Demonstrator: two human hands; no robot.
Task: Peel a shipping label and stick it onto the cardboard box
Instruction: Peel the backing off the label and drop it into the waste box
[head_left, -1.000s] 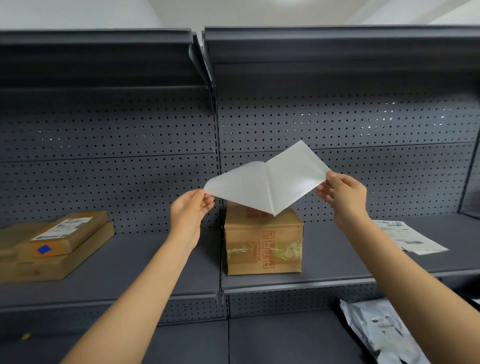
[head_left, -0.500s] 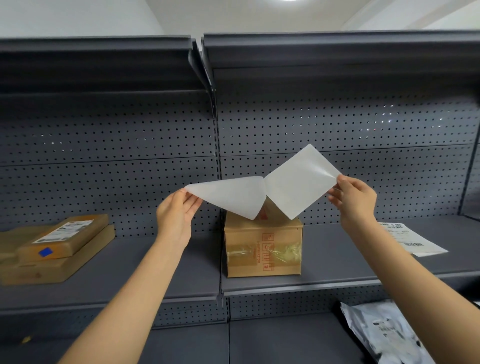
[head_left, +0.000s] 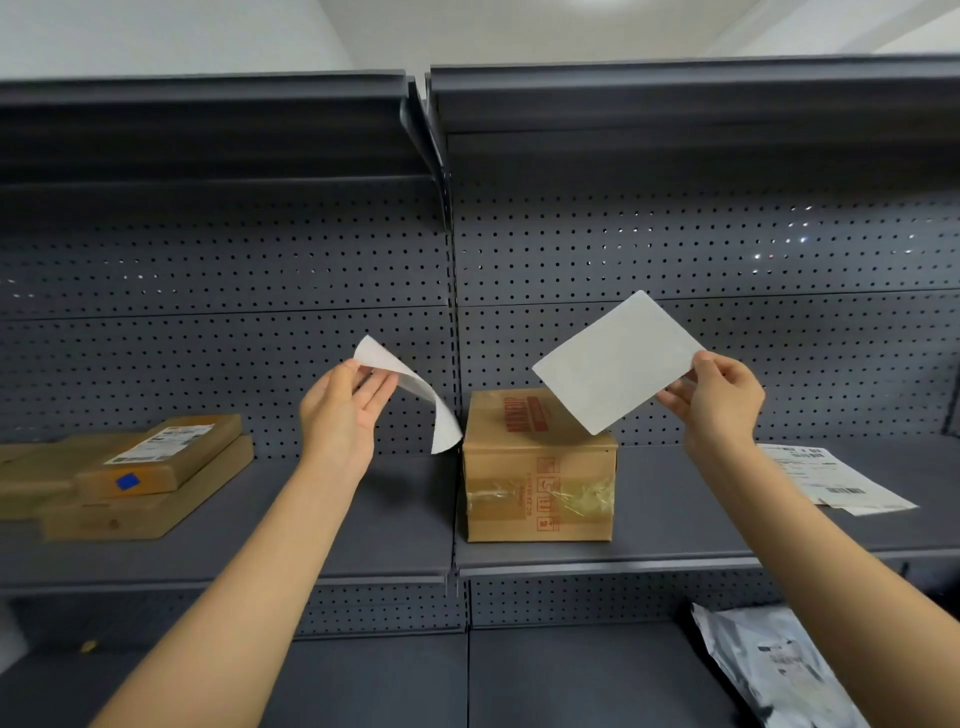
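Note:
A brown cardboard box (head_left: 540, 488) with red print and clear tape stands on the grey shelf (head_left: 374, 530), at the middle. My left hand (head_left: 340, 415) pinches a curled white sheet (head_left: 415, 395) by its top corner, left of the box. My right hand (head_left: 719, 400) pinches a flat white sheet (head_left: 615, 364) by its right edge, held tilted above the box's top. The two sheets are fully apart. Both show blank sides, so I cannot tell which one is the label and which the backing.
Two flat cardboard parcels (head_left: 156, 467), the upper one labelled, lie stacked at the left of the shelf. Printed label sheets (head_left: 831, 480) lie at the right. A grey poly mailer bag (head_left: 779, 670) rests on the lower shelf. Perforated panels back the shelf.
The two sheets, joined along one edge before, have come fully apart. My left hand drew its sheet leftward and it curled downward; my right hand moved right with the flat sheet.

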